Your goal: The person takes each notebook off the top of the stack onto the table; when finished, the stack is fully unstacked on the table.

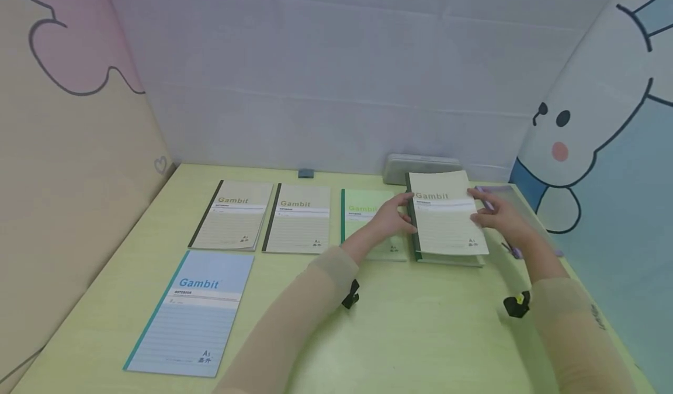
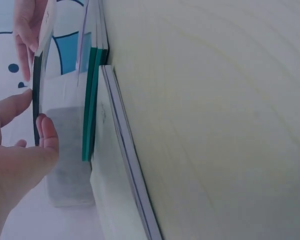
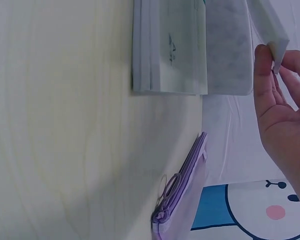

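Note:
A cream notebook with a dark spine (image 1: 444, 221), marked Gambit, is held up over a stack of green-spined notebooks (image 2: 91, 100) at the back right of the table. My left hand (image 1: 391, 215) pinches its spine edge between thumb and fingers. On the opposite edge, my right hand (image 1: 499, 215) pinches it too; the right wrist view shows the thumb and fingers on either side of a notebook corner (image 3: 270, 25). A light green notebook (image 1: 368, 204) lies left of the stack, partly hidden behind my left hand.
Two cream notebooks, one at the left (image 1: 231, 218) and one beside it (image 1: 297, 218), lie in the back row. A blue notebook (image 1: 189, 318) lies nearer. Behind the stack stands a grey case (image 1: 394, 169); a purple-edged pouch (image 3: 190, 195) lies right.

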{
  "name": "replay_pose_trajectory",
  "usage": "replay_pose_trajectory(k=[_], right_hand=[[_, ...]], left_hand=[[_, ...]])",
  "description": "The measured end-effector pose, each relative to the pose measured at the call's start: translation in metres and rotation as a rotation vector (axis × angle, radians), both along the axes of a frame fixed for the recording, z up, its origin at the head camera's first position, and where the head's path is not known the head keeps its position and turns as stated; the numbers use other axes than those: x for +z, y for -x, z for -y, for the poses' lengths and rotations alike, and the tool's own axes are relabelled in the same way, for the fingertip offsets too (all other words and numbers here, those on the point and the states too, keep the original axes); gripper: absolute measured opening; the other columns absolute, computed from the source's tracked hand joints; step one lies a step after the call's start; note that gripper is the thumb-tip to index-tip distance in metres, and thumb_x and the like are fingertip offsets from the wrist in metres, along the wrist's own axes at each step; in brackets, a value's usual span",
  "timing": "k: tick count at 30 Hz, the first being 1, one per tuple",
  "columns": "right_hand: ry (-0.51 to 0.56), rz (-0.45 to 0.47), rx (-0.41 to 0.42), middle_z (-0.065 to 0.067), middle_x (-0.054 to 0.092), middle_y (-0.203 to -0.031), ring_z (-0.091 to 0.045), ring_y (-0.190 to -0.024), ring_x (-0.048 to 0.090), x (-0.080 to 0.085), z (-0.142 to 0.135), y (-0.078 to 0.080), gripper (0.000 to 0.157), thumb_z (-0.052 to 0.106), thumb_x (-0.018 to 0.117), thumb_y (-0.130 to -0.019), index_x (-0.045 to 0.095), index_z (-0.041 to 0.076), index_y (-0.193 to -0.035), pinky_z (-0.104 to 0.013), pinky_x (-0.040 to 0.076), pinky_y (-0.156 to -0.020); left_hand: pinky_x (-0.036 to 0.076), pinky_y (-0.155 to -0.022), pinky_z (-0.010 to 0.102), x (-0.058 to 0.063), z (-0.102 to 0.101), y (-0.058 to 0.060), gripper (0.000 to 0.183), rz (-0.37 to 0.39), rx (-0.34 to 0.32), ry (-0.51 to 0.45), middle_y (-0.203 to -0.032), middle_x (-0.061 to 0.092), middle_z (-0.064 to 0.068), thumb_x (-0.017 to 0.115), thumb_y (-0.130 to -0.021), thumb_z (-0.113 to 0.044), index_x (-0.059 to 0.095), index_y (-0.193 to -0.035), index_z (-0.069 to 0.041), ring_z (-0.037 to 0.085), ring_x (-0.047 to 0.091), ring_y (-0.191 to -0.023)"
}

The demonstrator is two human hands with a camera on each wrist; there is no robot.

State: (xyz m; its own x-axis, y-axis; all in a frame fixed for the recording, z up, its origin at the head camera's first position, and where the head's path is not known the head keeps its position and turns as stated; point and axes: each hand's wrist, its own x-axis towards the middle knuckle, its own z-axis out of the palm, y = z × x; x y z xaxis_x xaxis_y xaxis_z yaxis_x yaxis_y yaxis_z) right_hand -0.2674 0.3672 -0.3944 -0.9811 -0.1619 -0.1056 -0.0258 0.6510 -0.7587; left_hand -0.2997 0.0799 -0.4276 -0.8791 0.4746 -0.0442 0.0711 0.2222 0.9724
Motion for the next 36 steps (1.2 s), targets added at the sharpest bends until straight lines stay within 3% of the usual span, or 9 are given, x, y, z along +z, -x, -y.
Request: replay_pose_trajectory(k=[4,9,12,17,21,27,36], right_hand=[[-0.027,-0.01,-0.021,-0.014,0.033,-0.15,-0.027,-0.12,0.047,0.008,0.006,0.0,0.067,0.04,0.057,-0.093,0.025,0.026,-0.15,-0.034,0.047,-0.087],[-0.041,-0.04,-0.007,-0.017,0.05,-0.135,-0.011,-0.1,0.058,0.019,0.016,-0.001,0.067,0.042,0.057,-0.092,0.027,0.025,-0.15,-0.029,0.05,-0.082],[-0.042,-0.044,0.001,-0.019,0.053,-0.131,-0.007,-0.094,0.06,0.026,0.024,-0.003,0.069,0.043,0.058,-0.092,0.027,0.025,-0.15,-0.033,0.05,-0.084],[-0.043,-0.015,-0.016,-0.016,0.048,-0.137,-0.022,-0.096,0.061,0.038,0.038,-0.005,0.071,0.047,0.059,-0.09,0.027,0.029,-0.15,-0.053,0.042,-0.093],[-0.047,0.004,-0.033,-0.014,0.049,-0.136,-0.028,-0.094,0.06,0.047,0.049,-0.008,0.073,0.051,0.061,-0.087,0.028,0.03,-0.149,-0.057,0.038,-0.095],[-0.034,-0.025,-0.031,-0.015,0.055,-0.123,-0.024,-0.083,0.06,0.058,0.068,-0.015,0.07,0.049,0.063,-0.086,0.033,0.029,-0.147,-0.055,0.037,-0.092],[0.078,-0.094,-0.004,-0.004,0.037,-0.147,-0.019,-0.075,0.06,0.064,0.097,-0.025,0.067,0.036,0.068,-0.087,0.039,0.023,-0.145,-0.029,0.047,-0.076]], left_hand=[[0.053,-0.071,0.025,0.009,0.006,0.002,0.09,-0.006,-0.009,0.01,-0.137,0.046,0.011,0.077,-0.072,0.005,0.034,-0.147,-0.02,0.014,0.06,-0.092],[0.052,-0.073,0.027,0.023,0.019,0.003,0.089,0.024,-0.028,0.005,-0.13,0.049,0.009,0.075,-0.074,0.005,0.032,-0.148,-0.022,0.014,0.059,-0.093],[0.053,-0.074,0.028,0.031,0.028,0.002,0.089,0.046,-0.038,-0.011,-0.126,0.049,0.009,0.072,-0.075,0.007,0.03,-0.148,-0.022,0.016,0.058,-0.094],[0.053,-0.078,0.029,0.041,0.042,0.001,0.088,0.043,-0.032,0.002,-0.12,0.05,0.008,0.071,-0.076,0.008,0.03,-0.149,-0.022,0.017,0.058,-0.096],[0.054,-0.079,0.032,0.048,0.052,0.0,0.085,0.04,-0.027,-0.003,-0.116,0.05,0.008,0.07,-0.078,0.007,0.032,-0.148,-0.022,0.018,0.059,-0.095],[0.053,-0.083,0.036,0.06,0.071,-0.005,0.082,0.031,-0.033,0.003,-0.112,0.05,0.008,0.069,-0.079,0.006,0.034,-0.146,-0.025,0.02,0.06,-0.094],[0.052,-0.081,0.031,0.082,0.105,-0.02,0.078,-0.018,-0.028,0.077,-0.111,0.051,0.008,0.07,-0.08,0.001,0.036,-0.145,-0.026,0.02,0.06,-0.095]])
